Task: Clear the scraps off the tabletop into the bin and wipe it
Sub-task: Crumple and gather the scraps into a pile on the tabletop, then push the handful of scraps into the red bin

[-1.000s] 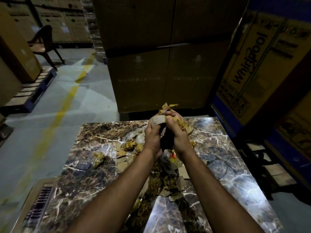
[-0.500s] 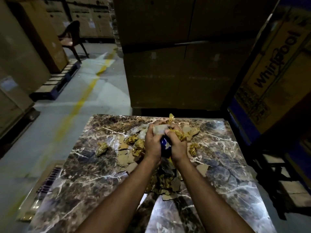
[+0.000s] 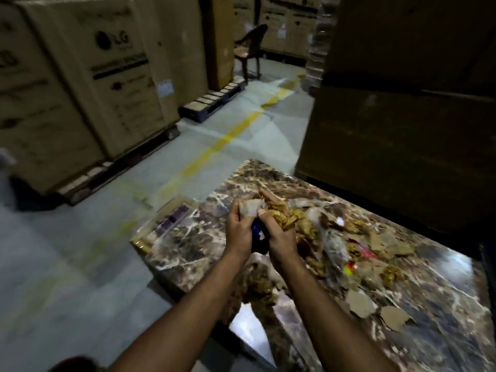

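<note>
Warehouse floor, grey concrete with a yellow line running toward 12 o'clock. Stacked cardboard cartons on pallets at 10 o'clock, one printed LG. Dark chair far back near 12. More big cartons fill 1–2 o'clock, right behind the table.

Marble-pattern tabletop, brown with white veins, occupies the lower right of the view. Glare patch on it near 6 o'clock.

Both hands are raised over the table's left half, close together, palms facing each other. Left hand has fingers curled round a pale paper scrap at the top. Right hand grips a wad of crumpled gold wrappers. A dark blue item is pressed between the two palms; can't tell what it is. Both grips tight, full of scraps.

Rest of the scraps still on the table at 3 o'clock of the hands: more gold foil, clear plastic film, torn cardboard pieces, a red/yellow bit. Image is motion-blurred, fine detail unreliable.

Flat grille-like object lies just off the table's left edge at 9 o'clock. No bin identifiable.
</note>
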Demonstrator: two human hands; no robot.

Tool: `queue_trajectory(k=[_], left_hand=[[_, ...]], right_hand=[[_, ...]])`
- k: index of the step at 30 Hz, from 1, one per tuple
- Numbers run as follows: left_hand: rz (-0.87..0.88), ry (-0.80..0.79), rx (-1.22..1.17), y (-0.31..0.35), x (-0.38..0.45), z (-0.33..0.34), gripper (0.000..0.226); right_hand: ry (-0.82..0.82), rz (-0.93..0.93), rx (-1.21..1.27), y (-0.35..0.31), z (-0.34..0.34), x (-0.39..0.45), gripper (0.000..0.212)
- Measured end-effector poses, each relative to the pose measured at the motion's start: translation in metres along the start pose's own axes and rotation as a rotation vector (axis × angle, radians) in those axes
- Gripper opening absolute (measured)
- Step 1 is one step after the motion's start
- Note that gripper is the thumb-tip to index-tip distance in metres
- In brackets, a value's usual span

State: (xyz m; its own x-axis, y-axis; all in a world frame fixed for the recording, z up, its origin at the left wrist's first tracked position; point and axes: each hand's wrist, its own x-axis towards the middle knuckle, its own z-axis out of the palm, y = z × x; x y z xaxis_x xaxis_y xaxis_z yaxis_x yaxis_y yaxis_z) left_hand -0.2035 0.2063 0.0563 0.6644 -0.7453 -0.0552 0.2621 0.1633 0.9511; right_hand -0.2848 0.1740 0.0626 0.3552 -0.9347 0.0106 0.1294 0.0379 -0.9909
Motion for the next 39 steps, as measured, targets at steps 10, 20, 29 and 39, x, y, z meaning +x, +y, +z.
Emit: queue_trajectory(k=[10, 20, 29, 39], left_hand=[[-0.012, 0.446, -0.122, 0.036, -0.05, -0.305, 0.024], [-0.183, 0.831, -0.261, 0.029, -0.161, -0.577, 0.025], [-0.562, 1.227, -0.296, -0.153, -0.183, -0.723, 0.051], [-0.8, 1.066, 0.171, -0.388, -0.176, -0.84, 0.069]], right_hand=[[-0.44, 0.231, -0.024, 0.074, 0.269, -0.116, 0.032], [-0.914, 0.476, -0.229, 0.19, 0.482, -0.274, 0.035], [-1.04, 0.794, -0.425, 0.436, 0.542, -0.33, 0.039], [-1.169, 0.817, -0.552, 0.712, 0.553, -0.322, 0.015]])
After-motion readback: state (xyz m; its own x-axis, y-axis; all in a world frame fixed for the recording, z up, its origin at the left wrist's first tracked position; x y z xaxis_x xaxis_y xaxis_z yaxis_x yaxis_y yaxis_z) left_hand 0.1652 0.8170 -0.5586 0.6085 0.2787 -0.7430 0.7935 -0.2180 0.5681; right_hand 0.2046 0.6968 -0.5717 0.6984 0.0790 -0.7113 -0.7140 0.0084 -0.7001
